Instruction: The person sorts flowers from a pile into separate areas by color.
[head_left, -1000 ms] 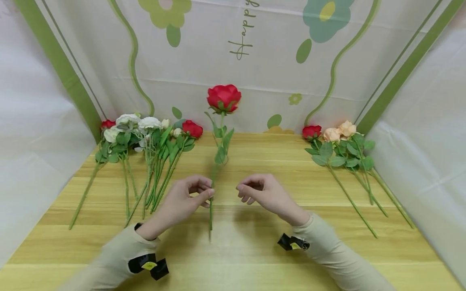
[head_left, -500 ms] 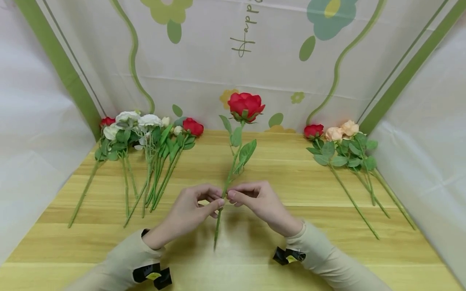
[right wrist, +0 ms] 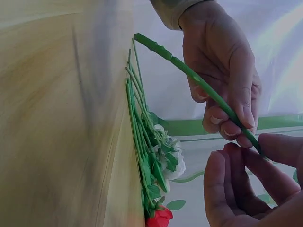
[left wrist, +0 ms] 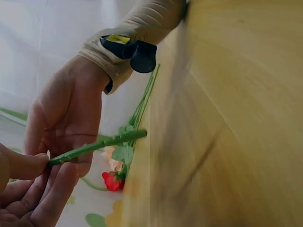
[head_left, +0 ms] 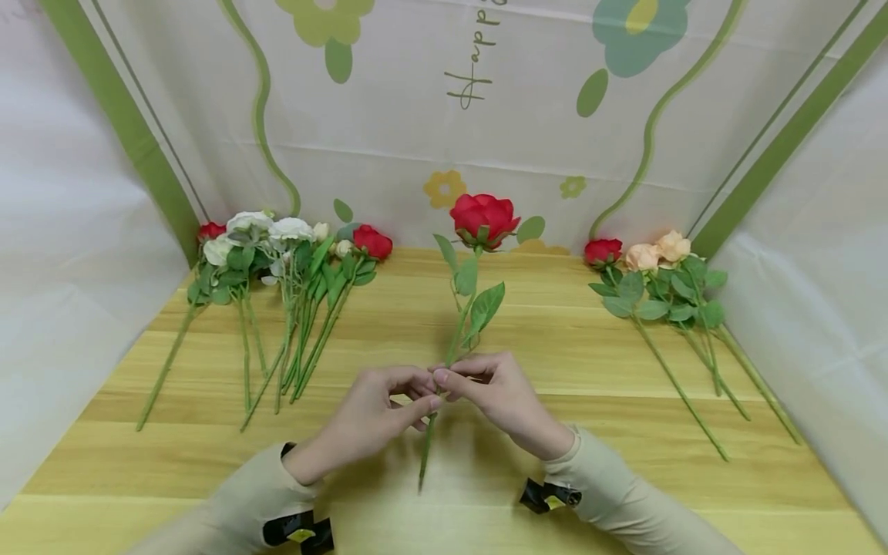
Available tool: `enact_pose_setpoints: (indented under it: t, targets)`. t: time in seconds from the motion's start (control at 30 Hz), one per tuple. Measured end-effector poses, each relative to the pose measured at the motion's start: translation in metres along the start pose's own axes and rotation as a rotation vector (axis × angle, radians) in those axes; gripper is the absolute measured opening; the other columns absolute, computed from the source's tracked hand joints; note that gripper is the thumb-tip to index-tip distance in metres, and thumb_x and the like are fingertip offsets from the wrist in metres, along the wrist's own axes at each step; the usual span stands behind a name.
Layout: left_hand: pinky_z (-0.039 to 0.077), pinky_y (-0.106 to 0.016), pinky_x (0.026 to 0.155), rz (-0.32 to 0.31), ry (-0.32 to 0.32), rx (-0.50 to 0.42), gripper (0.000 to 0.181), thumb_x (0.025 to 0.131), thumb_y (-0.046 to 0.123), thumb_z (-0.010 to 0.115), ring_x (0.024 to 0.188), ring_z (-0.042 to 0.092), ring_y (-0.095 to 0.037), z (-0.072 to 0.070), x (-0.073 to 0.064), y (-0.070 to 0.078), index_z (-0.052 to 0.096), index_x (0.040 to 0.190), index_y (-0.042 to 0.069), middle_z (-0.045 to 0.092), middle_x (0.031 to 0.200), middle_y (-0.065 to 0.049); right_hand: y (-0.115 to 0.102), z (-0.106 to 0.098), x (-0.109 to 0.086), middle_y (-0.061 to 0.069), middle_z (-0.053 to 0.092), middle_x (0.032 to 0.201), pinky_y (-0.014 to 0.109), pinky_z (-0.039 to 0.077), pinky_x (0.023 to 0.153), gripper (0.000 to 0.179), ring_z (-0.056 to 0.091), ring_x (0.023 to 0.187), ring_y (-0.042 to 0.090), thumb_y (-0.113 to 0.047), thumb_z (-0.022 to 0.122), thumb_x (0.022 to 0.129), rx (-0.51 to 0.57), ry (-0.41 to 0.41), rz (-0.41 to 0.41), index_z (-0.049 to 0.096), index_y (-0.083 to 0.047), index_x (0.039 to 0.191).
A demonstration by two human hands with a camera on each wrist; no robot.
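A red artificial rose (head_left: 483, 221) on a long green stem stands above the middle of the table, leaning slightly right. My left hand (head_left: 381, 406) pinches its stem between thumb and fingers. Just above that grip, my right hand (head_left: 496, 393) pinches the same stem with thumb and forefinger. The two hands meet at the stem, fingertips close together. Below them the bare lower stem (left wrist: 102, 145) points down toward the table in the left wrist view. Its cut end also shows in the right wrist view, where the stem (right wrist: 199, 80) runs past the left hand's fingers.
At the left of the wooden table (head_left: 527, 324) lies a bunch of white flowers (head_left: 290, 230), with a red rose (head_left: 373, 242) at its right side. On the right lie peach roses (head_left: 642, 257) and another red rose (head_left: 603, 250). A printed cloth backdrop (head_left: 388, 123) rises behind.
The right hand has moved in from beside the rose and now pinches its stem. The left hand and the rose have shifted right and nearer, and the stem now leans right.
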State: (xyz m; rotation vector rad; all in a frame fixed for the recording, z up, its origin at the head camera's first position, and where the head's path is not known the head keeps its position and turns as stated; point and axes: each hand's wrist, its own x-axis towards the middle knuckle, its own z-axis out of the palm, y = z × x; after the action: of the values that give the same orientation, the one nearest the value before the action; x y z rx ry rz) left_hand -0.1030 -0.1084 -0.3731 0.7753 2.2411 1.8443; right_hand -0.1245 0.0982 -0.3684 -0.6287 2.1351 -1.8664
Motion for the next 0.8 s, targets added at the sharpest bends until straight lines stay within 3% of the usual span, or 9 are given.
enact_pose_setpoints:
  t: [0.2, 0.4, 0.57, 0.8]
  targets:
    - [0.057, -0.031, 0.063, 0.005, -0.036, 0.098, 0.009, 0.092, 0.01, 0.071, 0.075, 0.067, -0.018, -0.001, -0.001, 0.001, 0.074, 0.1, 0.007, 0.07, 0.086, -0.003, 0.0, 0.0, 0.001, 0.004, 0.074, 0.092, 0.038, 0.055, 0.076, 0.015, 0.067, 0.085, 0.03, -0.015, 0.068, 0.095, -0.041, 0.008, -0.05, 0.079, -0.006, 0.091]
    - [0.056, -0.029, 0.063, -0.012, -0.087, 0.239, 0.011, 0.095, 0.012, 0.068, 0.068, 0.067, -0.013, -0.006, -0.001, 0.002, 0.076, 0.1, 0.009, 0.07, 0.079, 0.005, 0.001, -0.005, 0.002, 0.005, 0.072, 0.084, 0.04, 0.055, 0.072, 0.015, 0.066, 0.078, 0.032, -0.019, 0.07, 0.094, -0.09, 0.032, -0.041, 0.079, -0.009, 0.087]
    - [0.055, -0.027, 0.064, -0.015, -0.088, 0.314, 0.013, 0.096, 0.016, 0.066, 0.07, 0.066, -0.009, -0.012, 0.0, 0.003, 0.076, 0.101, 0.009, 0.068, 0.078, 0.011, 0.001, -0.013, 0.003, 0.008, 0.071, 0.08, 0.039, 0.056, 0.069, 0.016, 0.066, 0.073, 0.028, -0.02, 0.069, 0.095, -0.132, 0.019, -0.031, 0.078, -0.009, 0.087]
    - [0.054, -0.032, 0.073, -0.044, -0.079, 0.662, 0.017, 0.096, 0.017, 0.066, 0.081, 0.064, -0.008, -0.041, 0.007, 0.004, 0.073, 0.106, 0.005, 0.069, 0.09, 0.004, -0.002, -0.032, 0.008, 0.011, 0.07, 0.077, 0.038, 0.057, 0.065, 0.016, 0.067, 0.067, 0.027, -0.017, 0.068, 0.095, -0.194, -0.041, 0.055, 0.076, -0.007, 0.086]
